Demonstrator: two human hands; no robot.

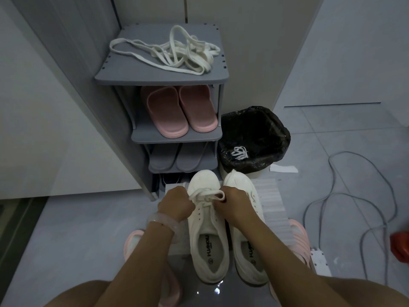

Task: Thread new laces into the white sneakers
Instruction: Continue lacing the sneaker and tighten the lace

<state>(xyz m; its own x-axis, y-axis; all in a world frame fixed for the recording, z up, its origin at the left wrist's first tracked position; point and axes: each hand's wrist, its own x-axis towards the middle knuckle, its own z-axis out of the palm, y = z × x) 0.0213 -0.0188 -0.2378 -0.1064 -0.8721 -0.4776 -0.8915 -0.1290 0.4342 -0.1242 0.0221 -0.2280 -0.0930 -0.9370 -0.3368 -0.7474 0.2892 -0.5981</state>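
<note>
Two white sneakers stand side by side on the floor, toes pointing away from me. The left sneaker (207,231) has a white lace (204,194) crossing its lower eyelets. My left hand (176,204) grips one end of that lace at the shoe's left side. My right hand (234,204) pinches the other end, which loops up over the tongue. The right sneaker (247,244) sits partly under my right forearm, its eyelets mostly hidden. A tangle of cream laces (177,50) lies on top of the grey shoe rack (159,79).
The rack holds pink slippers (180,110), grey slippers (177,157) and dark shoes below. A bin with a black liner (253,140) holds an old lace. Grey cables (345,207) trail on the floor at right, near a red object (400,244). White foam sheets lie under the sneakers.
</note>
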